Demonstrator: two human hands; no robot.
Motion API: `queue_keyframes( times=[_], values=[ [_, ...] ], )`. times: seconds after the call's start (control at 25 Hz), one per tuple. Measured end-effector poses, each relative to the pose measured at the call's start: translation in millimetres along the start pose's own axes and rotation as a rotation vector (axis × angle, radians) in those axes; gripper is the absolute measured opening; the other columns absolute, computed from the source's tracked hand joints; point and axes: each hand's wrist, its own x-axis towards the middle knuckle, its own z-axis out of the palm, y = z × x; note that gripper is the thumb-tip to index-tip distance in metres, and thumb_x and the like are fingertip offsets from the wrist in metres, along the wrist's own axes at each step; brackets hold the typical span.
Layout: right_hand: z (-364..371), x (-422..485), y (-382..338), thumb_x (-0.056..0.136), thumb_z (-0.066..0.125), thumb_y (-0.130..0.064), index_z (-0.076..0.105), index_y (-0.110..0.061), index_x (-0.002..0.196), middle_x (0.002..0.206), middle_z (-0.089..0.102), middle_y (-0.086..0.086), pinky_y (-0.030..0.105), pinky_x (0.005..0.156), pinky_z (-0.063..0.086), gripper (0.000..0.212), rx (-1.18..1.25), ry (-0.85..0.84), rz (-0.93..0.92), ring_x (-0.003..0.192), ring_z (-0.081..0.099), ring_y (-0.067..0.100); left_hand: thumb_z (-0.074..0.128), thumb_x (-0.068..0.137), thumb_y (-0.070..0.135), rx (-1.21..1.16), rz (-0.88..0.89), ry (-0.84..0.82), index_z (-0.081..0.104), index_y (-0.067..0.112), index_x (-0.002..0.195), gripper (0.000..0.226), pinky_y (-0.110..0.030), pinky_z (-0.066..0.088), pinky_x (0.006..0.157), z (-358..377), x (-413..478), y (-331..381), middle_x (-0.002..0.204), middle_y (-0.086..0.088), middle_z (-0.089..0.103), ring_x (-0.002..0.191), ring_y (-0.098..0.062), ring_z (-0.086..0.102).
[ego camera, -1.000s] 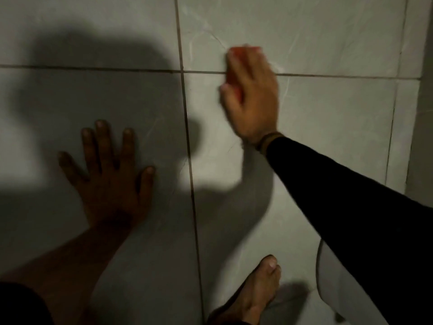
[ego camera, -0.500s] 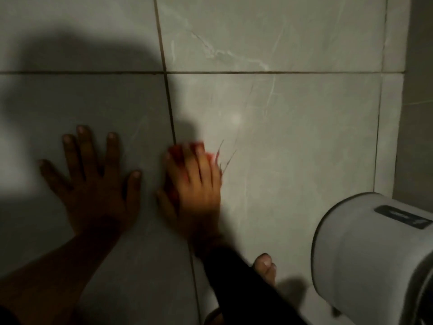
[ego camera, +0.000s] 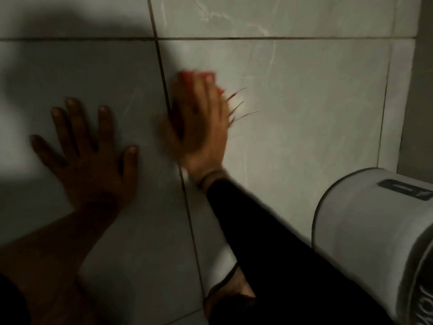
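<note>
The right hand (ego camera: 201,127) lies on top of the red scrub brush (ego camera: 187,77) and presses it on the floor tile (ego camera: 316,118). The fingers are laid over the back of the brush and bent down around it, with the thumb on its left side, so the brush is almost fully hidden. Only its red far end shows past the fingertips, and some dark bristles (ego camera: 237,103) stick out to the right. The picture is blurred here, so I cannot tell the grip more exactly. The long axis of the brush seems to run the same way as the fingers, away from the person, parallel to the grout line (ego camera: 161,73) and just on its right. The left hand (ego camera: 91,160) rests flat on the neighbouring tile, fingers spread wide, and holds nothing; I think it only supports the body. The next stroke probably follows this axis, forward or back. A white bucket (ego camera: 365,231) stands near the right sleeve (ego camera: 269,231).
</note>
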Motion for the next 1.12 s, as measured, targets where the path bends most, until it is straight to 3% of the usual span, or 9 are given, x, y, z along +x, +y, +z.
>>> queue_keyframes(
  times=[0.08,0.2,0.4,0.56,0.72,0.8,0.88,0.96,1.12],
  values=[
    [-19.1,-117.2,-11.2,0.092,0.064,-0.063,0.036,-0.032,0.166,0.178,0.03,0.004,0.062,0.133,0.021,0.085,0.019,-0.218,-0.146,0.168,0.018,0.032,0.028,0.105,0.063,-0.007,-0.003,0.008,0.001,0.034,0.174,0.081,-0.083,0.008,0.121,0.0,-0.3,-0.8,0.182,-0.02,0.001,0.168,-0.046,0.003],
    [-71.7,-223.3,31.9,0.083,0.056,-0.076,0.002,-0.042,0.169,0.183,-0.001,-0.001,0.068,0.125,0.036,0.106,-0.132,-0.4,0.204,0.17,0.001,0.029,0.029,0.105,0.063,-0.009,0.011,-0.001,0.002,0.032,0.175,0.081,-0.083,0.007,0.121,-0.4,-2.3,-0.1,0.182,-0.019,0.0,0.168,-0.045,0.002],
    [-69.9,-32.3,114.3,0.094,0.059,-0.064,0.041,-0.014,0.164,0.174,0.036,0.016,0.061,0.132,0.026,0.088,-0.001,0.204,0.797,0.164,0.029,0.034,0.03,0.104,0.062,0.007,-0.014,-0.024,0.004,0.03,0.175,0.082,-0.081,0.004,0.123,-1.9,-2.3,3.2,0.182,-0.019,-0.001,0.168,-0.044,0.001],
    [-39.5,111.6,84.1,0.092,0.058,-0.066,0.056,-0.025,0.155,0.169,0.047,0.009,0.056,0.133,0.028,0.075,-0.036,0.191,0.496,0.16,0.037,0.032,0.031,0.103,0.062,0.061,0.001,-0.015,0.004,0.031,0.175,0.083,-0.079,0.003,0.123,2.6,-0.9,-3.2,0.182,-0.015,-0.004,0.168,-0.041,0.0],
    [-12.2,32.9,-11.9,0.101,0.063,-0.042,0.073,-0.02,0.135,0.153,0.064,0.009,0.04,0.131,0.025,0.041,0.171,0.059,0.139,0.147,0.054,0.031,0.029,0.104,0.062,0.09,-0.007,-0.049,0.006,0.03,0.175,0.081,-0.078,0.004,0.124,-0.6,1.1,-0.1,0.182,-0.017,-0.002,0.168,-0.041,0.002],
    [-27.7,-37.3,-40.4,0.102,0.064,-0.034,0.078,-0.018,0.122,0.143,0.072,0.006,0.02,0.13,0.016,0.028,0.389,-0.063,0.176,0.141,0.058,0.026,0.027,0.107,0.059,0.113,0.003,-0.147,0.008,0.025,0.175,0.079,-0.077,0.005,0.124,-21.5,1.5,8.7,0.181,-0.023,0.001,0.167,-0.045,0.004],
    [-64.2,-78.7,-68.8,0.104,0.061,-0.033,0.081,-0.019,0.11,0.131,0.079,0.009,0.025,0.131,0.031,0.025,0.79,-0.266,0.503,0.132,0.066,0.027,0.025,0.108,0.055,0.078,-0.021,-0.317,0.013,0.019,0.175,0.077,-0.071,0.01,0.126,-56.0,4.5,16.4,0.18,-0.024,0.005,0.167,-0.045,0.007],
    [-116.7,-99.9,-86.2,0.107,0.059,-0.035,0.083,-0.024,0.097,0.123,0.082,0.015,0.043,0.113,0.058,0.028,1.199,-0.372,0.993,0.121,0.073,0.035,0.021,0.108,0.048,-0.203,-0.087,-0.519,0.025,0.009,0.172,0.075,-0.06,0.015,0.133,-100.1,4.7,35.3,0.18,-0.021,0.016,0.167,-0.04,0.016],
    [-259.4,-125.0,-84.2,0.107,0.05,-0.058,0.081,-0.014,0.116,0.115,0.085,0.012,0.045,0.117,0.053,0.055,1.671,-0.5,1.557,0.117,0.073,0.029,0.041,0.11,0.049,-0.959,-0.667,-0.952,0.051,0.026,0.158,0.054,-0.04,0.039,0.12,-216.6,-30.5,114.7,0.152,0.009,0.058,0.14,-0.02,0.056]
  ],
)
